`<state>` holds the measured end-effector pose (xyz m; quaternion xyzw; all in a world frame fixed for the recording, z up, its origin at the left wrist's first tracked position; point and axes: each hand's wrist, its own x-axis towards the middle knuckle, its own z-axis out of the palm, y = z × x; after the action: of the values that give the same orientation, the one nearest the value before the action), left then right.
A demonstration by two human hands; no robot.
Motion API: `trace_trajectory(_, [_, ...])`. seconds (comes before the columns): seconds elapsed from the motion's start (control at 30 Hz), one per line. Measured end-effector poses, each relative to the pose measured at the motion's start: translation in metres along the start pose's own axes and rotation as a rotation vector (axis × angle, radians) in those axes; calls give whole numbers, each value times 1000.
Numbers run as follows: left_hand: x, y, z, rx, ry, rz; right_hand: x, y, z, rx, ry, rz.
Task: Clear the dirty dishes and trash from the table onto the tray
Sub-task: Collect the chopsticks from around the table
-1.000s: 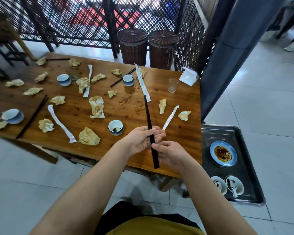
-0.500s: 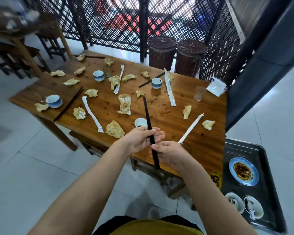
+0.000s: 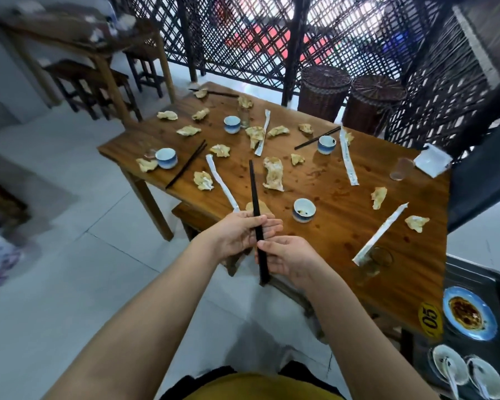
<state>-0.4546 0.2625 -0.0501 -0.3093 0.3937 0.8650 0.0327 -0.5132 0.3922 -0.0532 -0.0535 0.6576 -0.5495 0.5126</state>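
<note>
Both hands hold a pair of black chopsticks [image 3: 254, 194] upright in front of me, at the near edge of the wooden table [image 3: 344, 223]. My left hand [image 3: 240, 233] grips them at mid-length, and my right hand [image 3: 289, 256] grips them lower down. The table carries several crumpled napkins [image 3: 272, 173], paper chopstick sleeves [image 3: 380, 233], small blue-and-white cups [image 3: 304, 210] and more black chopsticks [image 3: 186, 164]. The dark tray [image 3: 479, 280] sits low at the right, holding a blue plate [image 3: 469, 313] and two bowls with spoons [image 3: 451, 368].
Glasses [image 3: 399, 168] stand on the table's right side, with a white napkin pack [image 3: 432, 160] beyond them. Two wicker baskets [image 3: 324, 88] and a lattice screen stand behind the table. Another table with stools [image 3: 98, 85] is at the far left. Pale floor tiles lie left of me.
The view has swung left and back, so the table and tray sit further right. Both hands keep their hold on the chopsticks, which now stand over the table's near-left edge.
</note>
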Motion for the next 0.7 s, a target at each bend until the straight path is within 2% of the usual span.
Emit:
trace_trajectory(0.4, [-60,33,-106,-22,88,83,16,0,118,-5,-134,8])
trace_trajectory(0.7, [-72,57,-152,-41,93,108,36,-10,165,-43,-156,38])
